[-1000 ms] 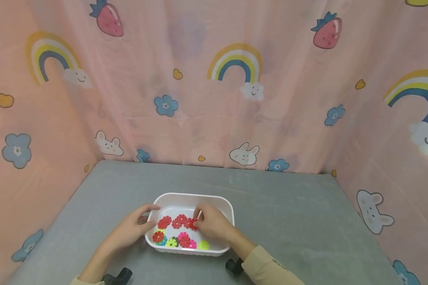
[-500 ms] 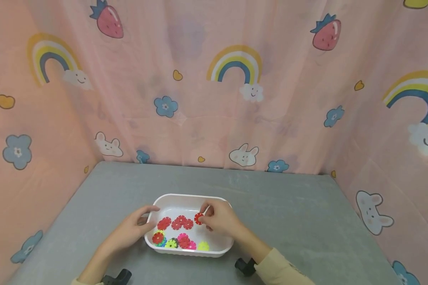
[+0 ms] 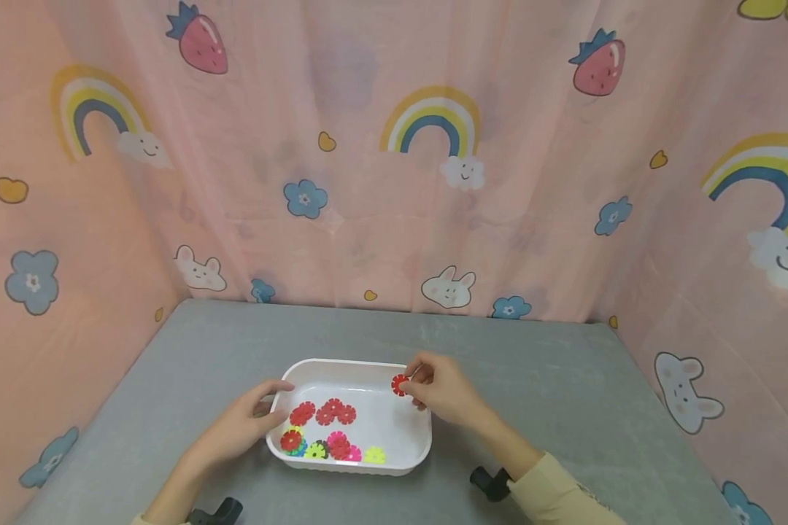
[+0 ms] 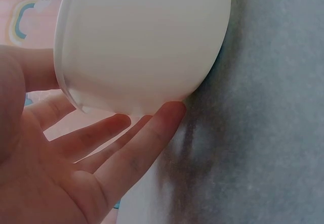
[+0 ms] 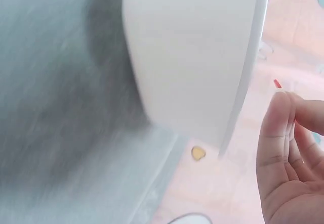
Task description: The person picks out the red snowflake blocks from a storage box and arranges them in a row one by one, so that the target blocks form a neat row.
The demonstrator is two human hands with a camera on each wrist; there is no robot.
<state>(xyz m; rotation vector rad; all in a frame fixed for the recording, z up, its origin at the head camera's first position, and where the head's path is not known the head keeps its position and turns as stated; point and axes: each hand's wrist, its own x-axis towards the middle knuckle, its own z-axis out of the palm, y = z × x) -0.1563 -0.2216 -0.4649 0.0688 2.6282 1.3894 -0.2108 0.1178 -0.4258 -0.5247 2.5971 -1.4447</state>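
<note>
A white plastic tray (image 3: pixel 374 373) stands on the table, with flower-shaped notched plastic discs inside it. My left hand (image 3: pixel 239 423) holds its left end; in the left wrist view the thumb passes over the rim (image 4: pixel 59 37) while the fingers (image 4: pixel 136 153) lie against the outer wall. Over the tray's right end, my right hand (image 3: pixel 446 390) pinches a red notched disc (image 3: pixel 399 385) between thumb and fingertips. Only a sliver of that disc (image 5: pixel 277 84) shows in the right wrist view. Several red discs (image 3: pixel 333 410) lie mid-tray on the left.
Along the tray's near side lie mixed discs, among them a yellow-green disc (image 3: pixel 374 455) and a pink disc (image 3: pixel 337 439). The grey table (image 3: pixel 551 401) extends around the tray. A pink patterned curtain (image 3: pixel 381 240) surrounds it at the back and sides.
My right hand has lifted a red disc from the row in the tray and carried it right and away from me, to above the right rim. The left hand has stayed put.
</note>
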